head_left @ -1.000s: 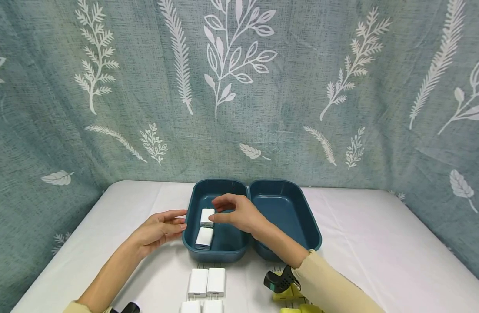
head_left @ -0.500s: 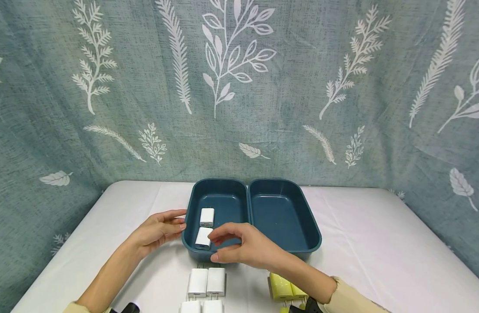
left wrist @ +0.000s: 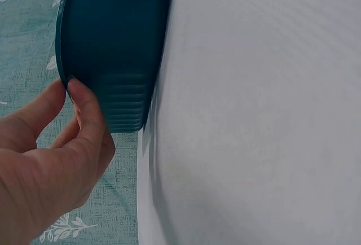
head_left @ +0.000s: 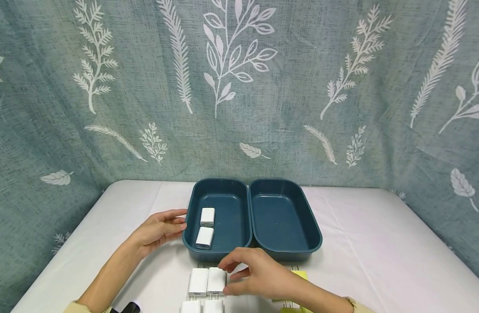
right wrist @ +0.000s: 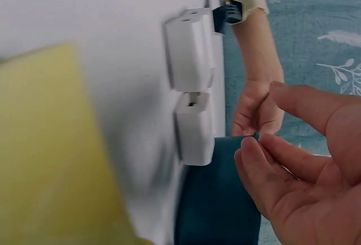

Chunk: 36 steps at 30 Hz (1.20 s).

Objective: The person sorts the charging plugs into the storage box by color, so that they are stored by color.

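Note:
In the head view my left hand (head_left: 157, 232) rests its fingertips against the outer left side of the left blue bin (head_left: 188, 250). The left wrist view has those fingertips right at the bin's rim. Two white charger plugs (head_left: 204, 238) lie one behind the other inside that bin. My right hand (head_left: 259, 274) hovers at the front, thumb and fingers parted and holding nothing. Its fingertips are right beside a white charger plug (head_left: 216, 280) on the table, the right one of a pair. In the right wrist view the fingers (right wrist: 256, 166) show bare, with white plugs (right wrist: 189, 53) beyond.
A second blue bin (head_left: 286, 217) stands against the first on its right. More white charger plugs (head_left: 190, 307) lie at the front edge of view. Yellow plugs (head_left: 301, 274) are partly hidden behind my right hand and forearm. A patterned curtain (head_left: 239, 108) hangs behind the white-covered table (head_left: 360, 239).
My right hand has come out of the left bin, moving toward the front, and is now by the white plugs on the table. My left hand has stayed at the bin's side.

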Motion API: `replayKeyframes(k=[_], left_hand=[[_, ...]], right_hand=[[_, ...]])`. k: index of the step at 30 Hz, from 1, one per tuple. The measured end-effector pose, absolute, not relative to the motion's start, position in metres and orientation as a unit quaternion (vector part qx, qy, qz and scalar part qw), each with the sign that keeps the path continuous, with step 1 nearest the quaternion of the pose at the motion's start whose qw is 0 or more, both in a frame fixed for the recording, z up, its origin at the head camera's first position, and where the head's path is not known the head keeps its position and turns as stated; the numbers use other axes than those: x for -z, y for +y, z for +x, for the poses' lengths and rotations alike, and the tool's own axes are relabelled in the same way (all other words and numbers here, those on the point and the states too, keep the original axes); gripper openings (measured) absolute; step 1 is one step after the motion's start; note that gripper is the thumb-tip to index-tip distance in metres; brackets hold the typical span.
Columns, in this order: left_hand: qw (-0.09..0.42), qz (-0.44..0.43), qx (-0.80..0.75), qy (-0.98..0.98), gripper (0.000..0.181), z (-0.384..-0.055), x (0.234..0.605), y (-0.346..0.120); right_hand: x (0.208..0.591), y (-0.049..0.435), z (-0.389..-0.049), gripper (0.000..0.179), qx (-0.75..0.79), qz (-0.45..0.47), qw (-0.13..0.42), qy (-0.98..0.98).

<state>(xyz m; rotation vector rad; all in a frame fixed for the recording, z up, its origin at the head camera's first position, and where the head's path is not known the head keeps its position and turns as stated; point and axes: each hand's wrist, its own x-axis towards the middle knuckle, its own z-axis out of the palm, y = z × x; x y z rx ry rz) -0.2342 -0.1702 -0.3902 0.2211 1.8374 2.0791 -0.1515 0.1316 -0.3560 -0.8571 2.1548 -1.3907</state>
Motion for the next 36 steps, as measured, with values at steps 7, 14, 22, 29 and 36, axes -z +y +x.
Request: replayKeyframes(k=[7, 14, 22, 29, 36], left_hand=[[0.181, 0.082, -0.736, 0.648, 0.060, -0.235, 0.390, -0.170], [0.180, 0.077, -0.739, 0.645, 0.059, -0.235, 0.392, -0.169], [0.179, 0.080, -0.740, 0.643, 0.058, -0.235, 0.392, -0.169], [0.176, 0.076, -0.740, 0.645, 0.058, -0.235, 0.392, -0.169], [0.176, 0.072, -0.740, 0.645, 0.058, -0.234, 0.391, -0.167]], right_hand=[[0.363, 0.132, -0.149, 0.051, 0.338, -0.352, 0.165, 0.857], [0.367, 0.125, -0.149, 0.051, 0.249, -0.362, 0.116, 0.891], [0.372, 0.115, -0.146, 0.051, 0.189, -0.376, 0.122, 0.899], [0.376, 0.107, -0.147, 0.043, 0.155, -0.401, 0.095, 0.898], [0.378, 0.107, -0.147, 0.040, 0.158, -0.405, 0.084, 0.897]])
